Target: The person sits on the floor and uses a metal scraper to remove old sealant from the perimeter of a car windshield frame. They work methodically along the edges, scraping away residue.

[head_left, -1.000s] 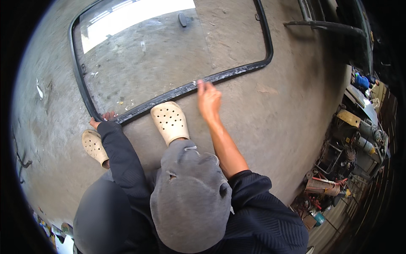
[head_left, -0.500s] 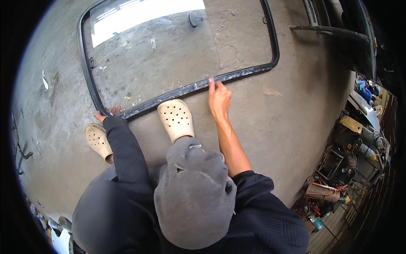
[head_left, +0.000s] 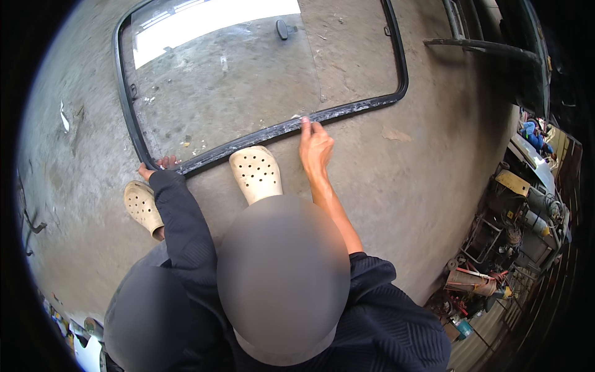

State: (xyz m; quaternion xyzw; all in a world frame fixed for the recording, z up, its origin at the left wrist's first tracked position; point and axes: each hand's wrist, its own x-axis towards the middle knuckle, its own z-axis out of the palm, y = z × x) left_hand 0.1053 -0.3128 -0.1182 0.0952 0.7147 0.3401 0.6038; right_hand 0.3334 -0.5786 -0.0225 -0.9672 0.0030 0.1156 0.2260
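A window frame (head_left: 260,135) with a black rim holds a clear glass pane (head_left: 229,93), and whitish residue streaks its near rail. My left hand (head_left: 155,168) grips the near left corner, thumb outside and fingertips over the inner edge. On the middle of the near rail, my right hand (head_left: 316,147) is closed, its thumb on top and the fingers curled at the outer side. Small white flecks lie by that thumb. A dark latch (head_left: 282,29) sits on the glass.
One beige clog (head_left: 256,170) is close to the near rail, another clog (head_left: 142,204) by the left corner. A dark metal stand (head_left: 483,46) is at far right. Machines and a rusty cylinder (head_left: 471,281) crowd the right side. Concrete floor (head_left: 396,186) surrounds the frame.
My right hand has slid slightly left along the near rail, and small white flecks now show by its thumb. My left hand keeps its place at the corner.
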